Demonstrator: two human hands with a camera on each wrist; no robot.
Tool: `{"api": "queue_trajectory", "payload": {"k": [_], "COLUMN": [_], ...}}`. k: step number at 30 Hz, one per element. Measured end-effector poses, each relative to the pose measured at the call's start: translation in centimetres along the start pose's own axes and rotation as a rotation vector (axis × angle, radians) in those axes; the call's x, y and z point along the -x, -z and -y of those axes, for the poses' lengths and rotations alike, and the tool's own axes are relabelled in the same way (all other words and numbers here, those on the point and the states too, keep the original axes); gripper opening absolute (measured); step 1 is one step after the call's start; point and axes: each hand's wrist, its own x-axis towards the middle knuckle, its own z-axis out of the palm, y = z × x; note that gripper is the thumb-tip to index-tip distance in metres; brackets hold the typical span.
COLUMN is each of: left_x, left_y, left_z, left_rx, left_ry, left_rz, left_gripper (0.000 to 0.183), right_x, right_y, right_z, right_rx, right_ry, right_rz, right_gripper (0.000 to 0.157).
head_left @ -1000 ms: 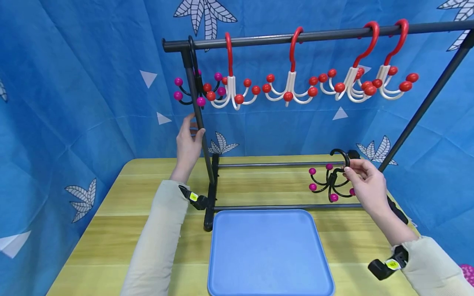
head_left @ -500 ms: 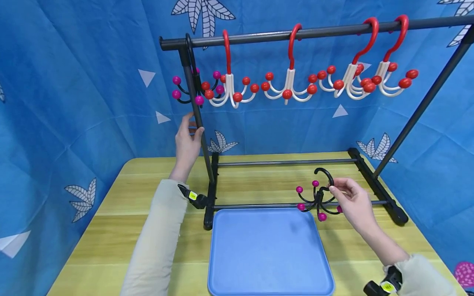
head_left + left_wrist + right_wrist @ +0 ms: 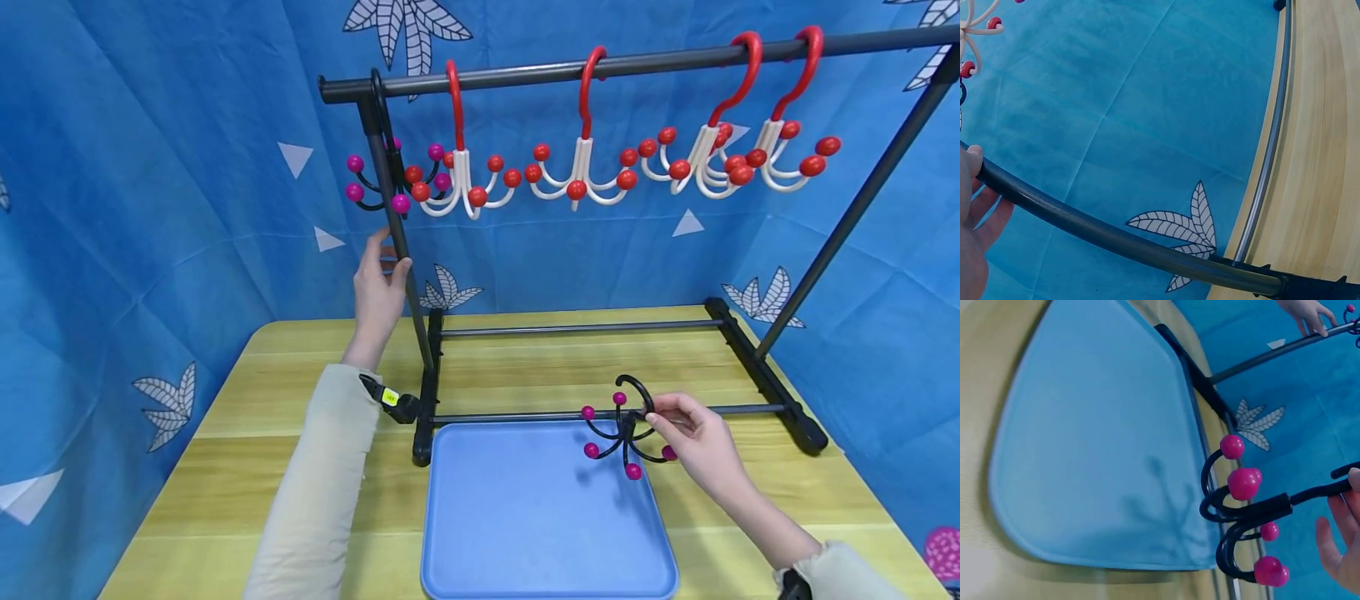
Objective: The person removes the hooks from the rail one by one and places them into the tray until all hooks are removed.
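My right hand (image 3: pixel 697 446) pinches a black hanger with pink ball tips (image 3: pixel 628 429) by its hook, thumb against fingers. The hanger is held over the back right corner of a blue tray (image 3: pixel 525 517), and its shadow falls on the tray in the right wrist view. With thumb and fingers around it, my left hand (image 3: pixel 378 287) grips the left upright (image 3: pixel 1085 225) of a dark metal rack. A second black hanger with pink tips (image 3: pixel 401 203) hangs at the left end of the top bar (image 3: pixel 525 77), just above that hand.
Several white hangers with red hooks and red ball tips (image 3: pixel 581 167) hang along the top bar. The rack's black right foot (image 3: pixel 765 375) and lower front bar (image 3: pixel 742 409) lie on the wooden table (image 3: pixel 210 475). A blue patterned cloth (image 3: pixel 187 167) surrounds the table.
My right hand has carried the black hanger from beside the rack's right foot leftward and toward me, over the tray. My left hand stays on the upright.
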Motion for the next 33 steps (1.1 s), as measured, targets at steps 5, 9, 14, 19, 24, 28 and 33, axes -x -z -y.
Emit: {"api": "queue_trajectory", "payload": {"k": [5, 9, 14, 19, 24, 28, 33], "left_x": [0.0, 0.1, 0.1, 0.1, 0.1, 0.1, 0.1], "left_y": [0.0, 0.0, 0.0, 0.0, -0.1, -0.2, -0.3], "left_z": [0.1, 0.2, 0.2, 0.2, 0.0, -0.2, 0.0], "left_rx": [-0.001, -0.003, -0.001, 0.006, 0.010, 0.009, 0.007], "left_ry": [-0.002, -0.007, -0.008, 0.003, 0.021, 0.024, 0.015], "left_rz": [-0.005, -0.008, -0.005, -0.003, -0.004, -0.003, -0.010], "left_gripper": [0.045, 0.046, 0.047, 0.048, 0.049, 0.050, 0.052], "right_x": [0.5, 0.8, 1.1, 1.4, 1.6, 1.5, 1.3], "right_y": [-0.6, -0.9, -1.4, -1.8, -1.9, -1.8, -1.6], "right_z": [-0.5, -0.6, -1.0, -1.4, -1.3, -1.2, -1.2], "right_rx": [0.010, 0.010, -0.016, 0.001, 0.012, 0.009, 0.018], "right_ry": [-0.017, -0.029, -0.022, -0.003, -0.044, -0.060, -0.059], "right_rz": [0.041, 0.061, 0.074, 0.067, 0.083, 0.114, 0.171], "right_gripper": [0.016, 0.017, 0.016, 0.014, 0.015, 0.018, 0.019]}}
